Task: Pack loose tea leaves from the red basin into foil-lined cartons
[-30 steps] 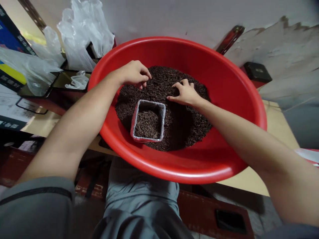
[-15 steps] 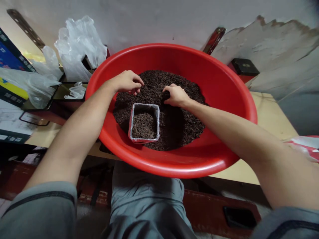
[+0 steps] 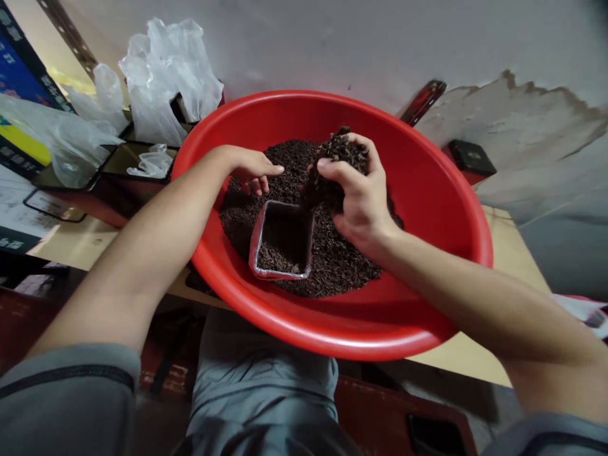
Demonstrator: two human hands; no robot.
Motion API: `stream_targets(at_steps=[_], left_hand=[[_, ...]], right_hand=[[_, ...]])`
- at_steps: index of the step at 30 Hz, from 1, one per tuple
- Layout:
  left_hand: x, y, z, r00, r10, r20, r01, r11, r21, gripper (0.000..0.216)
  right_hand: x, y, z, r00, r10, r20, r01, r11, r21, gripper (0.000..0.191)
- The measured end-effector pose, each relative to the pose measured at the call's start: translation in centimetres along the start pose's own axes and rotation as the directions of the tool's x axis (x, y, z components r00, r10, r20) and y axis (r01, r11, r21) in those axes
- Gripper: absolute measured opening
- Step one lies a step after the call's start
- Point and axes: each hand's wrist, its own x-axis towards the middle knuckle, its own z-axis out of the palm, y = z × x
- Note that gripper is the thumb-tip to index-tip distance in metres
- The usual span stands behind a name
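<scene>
A wide red basin (image 3: 427,209) holds a heap of loose dark tea leaves (image 3: 346,259). In it stands a square tin (image 3: 256,244) with a silvery plastic liner, part filled with leaves and tilted slightly. My right hand (image 3: 365,196) is raised above the heap, to the right of the tin, closed round a big handful of tea leaves; some stick out over the thumb. Beyond the tin's far left corner, my left hand (image 3: 254,171) hangs with its thumb stretched out and its fingers loosely bent, holding nothing.
Clear plastic bags (image 3: 166,76) stick up from dark tins (image 3: 121,168) at the left. A lidded dark tin (image 3: 470,158) stands behind the basin at the right, by the wall. A phone (image 3: 437,436) lies on the reddish bench below.
My right hand has come up from the heap with a handful of tea leaves. My left hand's thumb has straightened. The view has shifted slightly.
</scene>
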Motion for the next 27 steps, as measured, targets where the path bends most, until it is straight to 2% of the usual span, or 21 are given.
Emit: stream_targets(at_steps=[4, 8, 10, 14, 16, 19, 21, 23, 24, 27], left_hand=[[0.4, -0.7, 0.3, 0.998, 0.022, -0.061, -0.023, 1.000, -0.010, 0.047], [1.0, -1.5, 0.1, 0.979, 0.149, -0.140, -0.143, 0.989, 0.047, 0.041], [0.8, -1.4, 0.1, 0.979, 0.151, -0.135, -0.146, 0.988, 0.042, 0.041], [-0.4, -0.2, 0.4, 0.998, -0.020, -0.062, 0.015, 0.997, -0.072, 0.044], [-0.8, 0.1, 0.5, 0.997, -0.063, -0.048, 0.057, 0.993, -0.106, 0.044], [-0.6, -0.1, 0.4, 0.994, -0.045, -0.104, 0.035, 0.995, -0.096, 0.041], [-0.2, -0.3, -0.1, 0.984, 0.035, -0.174, -0.045, 0.997, -0.055, 0.041], [-0.5, 0.0, -0.6, 0.950, 0.135, -0.281, -0.140, 0.990, 0.003, 0.044], [-1.0, 0.5, -0.6, 0.917, 0.177, -0.357, -0.174, 0.984, 0.042, 0.046], [-4.2, 2.9, 1.3, 0.750, 0.298, -0.591, -0.236, 0.954, 0.183, 0.048]], right_hand=[[-3.7, -0.5, 2.0, 0.997, -0.033, 0.074, 0.034, 0.999, -0.018, 0.053], [-5.4, 0.1, 3.0, 0.994, -0.034, 0.101, 0.028, 0.998, 0.057, 0.045], [-5.6, 0.2, 3.3, 0.994, -0.038, 0.103, 0.029, 0.996, 0.082, 0.041], [-5.2, -0.2, 3.6, 0.991, -0.068, 0.116, 0.060, 0.996, 0.071, 0.035], [-4.9, -0.5, 3.5, 0.989, -0.094, 0.110, 0.086, 0.993, 0.080, 0.032], [-4.4, -1.0, 3.0, 0.985, -0.100, 0.137, 0.085, 0.990, 0.114, 0.024], [-3.7, -1.2, 2.4, 0.983, -0.087, 0.161, 0.072, 0.993, 0.095, 0.022], [-2.4, -1.3, 1.7, 0.983, -0.071, 0.169, 0.068, 0.997, 0.028, 0.024], [-1.5, -1.2, 1.3, 0.983, -0.060, 0.172, 0.064, 0.998, -0.018, 0.026], [2.1, -0.3, -0.7, 0.976, 0.015, 0.216, 0.036, 0.972, -0.232, 0.028]])
